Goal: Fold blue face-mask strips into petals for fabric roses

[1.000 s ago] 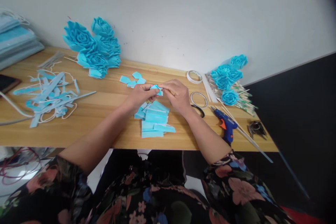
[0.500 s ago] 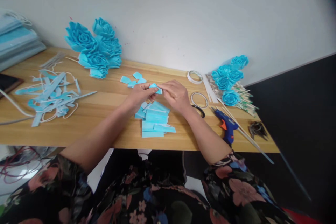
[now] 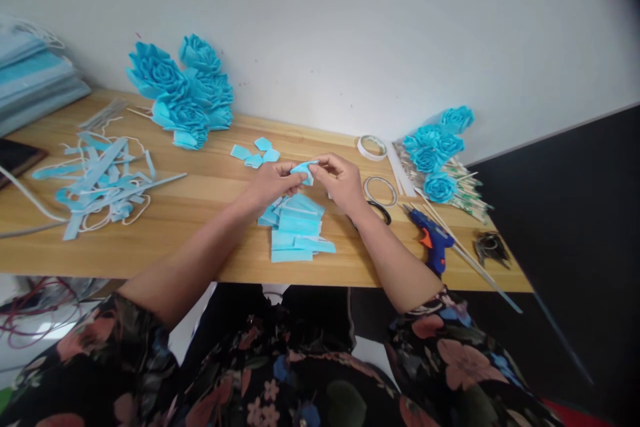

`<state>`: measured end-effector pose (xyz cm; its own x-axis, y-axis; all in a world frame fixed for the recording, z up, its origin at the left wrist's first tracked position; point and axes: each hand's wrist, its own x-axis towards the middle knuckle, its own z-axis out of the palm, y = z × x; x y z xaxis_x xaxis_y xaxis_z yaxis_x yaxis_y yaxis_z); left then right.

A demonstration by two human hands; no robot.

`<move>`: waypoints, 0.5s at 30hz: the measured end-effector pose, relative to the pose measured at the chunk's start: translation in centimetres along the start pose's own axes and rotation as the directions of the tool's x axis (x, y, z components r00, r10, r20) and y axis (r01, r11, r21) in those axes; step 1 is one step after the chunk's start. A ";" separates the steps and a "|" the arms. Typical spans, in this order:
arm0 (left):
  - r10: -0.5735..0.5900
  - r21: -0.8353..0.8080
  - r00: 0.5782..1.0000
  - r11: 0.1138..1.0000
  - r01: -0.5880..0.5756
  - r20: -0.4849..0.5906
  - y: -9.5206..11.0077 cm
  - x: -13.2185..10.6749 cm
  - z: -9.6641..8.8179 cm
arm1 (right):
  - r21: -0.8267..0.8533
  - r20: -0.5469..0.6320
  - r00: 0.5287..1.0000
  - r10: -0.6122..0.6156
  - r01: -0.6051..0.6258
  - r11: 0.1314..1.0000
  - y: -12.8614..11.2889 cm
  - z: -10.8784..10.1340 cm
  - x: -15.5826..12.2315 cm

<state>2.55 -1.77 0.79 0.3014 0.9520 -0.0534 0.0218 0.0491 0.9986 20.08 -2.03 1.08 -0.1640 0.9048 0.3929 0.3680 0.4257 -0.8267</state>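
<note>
My left hand [image 3: 273, 183] and my right hand [image 3: 341, 180] meet above the middle of the wooden table [image 3: 200, 240]. Between their pinched fingertips is a small folded blue piece [image 3: 304, 171], held from both sides. Directly below the hands lies a pile of blue cut rectangles [image 3: 295, 227] near the front edge. A few small folded blue pieces [image 3: 255, 152] lie just beyond my left hand.
Blue paper-like roses [image 3: 183, 93] lean on the wall at back left, with more roses on sticks [image 3: 437, 150] at right. Blue strips and cords [image 3: 100, 180] lie left. Tape rolls [image 3: 371, 145], scissors [image 3: 380, 210] and a blue glue gun [image 3: 431, 239] sit right of my hands.
The hands have lifted the small blue piece slightly and my right fingers have shifted along it. Everything on the table stays where it was.
</note>
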 end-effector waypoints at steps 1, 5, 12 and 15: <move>0.002 0.009 1.000 1.000 -0.002 0.008 0.0 0.0 0.0 | 0.002 -0.022 1.000 0.019 -0.019 1.000 0.0 0.1 0.0; 0.020 0.025 1.000 0.999 -0.020 0.013 -0.2 0.1 0.0 | -0.059 -0.088 0.996 -0.021 0.016 0.998 0.3 0.3 -0.1; 0.038 0.039 0.999 0.999 -0.038 0.008 -0.2 0.1 -0.1 | -0.349 -0.021 0.950 -0.313 0.286 0.892 1.1 0.1 -0.1; 0.038 0.012 0.999 0.999 -0.038 -0.006 0.0 0.0 0.0 | -0.357 0.019 0.918 -0.395 0.376 0.855 1.2 -0.1 0.0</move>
<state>2.52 -1.72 0.80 0.2966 0.9549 -0.0153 0.0213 0.0094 0.9997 20.60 -1.52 0.14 -0.3139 0.6628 0.6798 0.5796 0.7009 -0.4157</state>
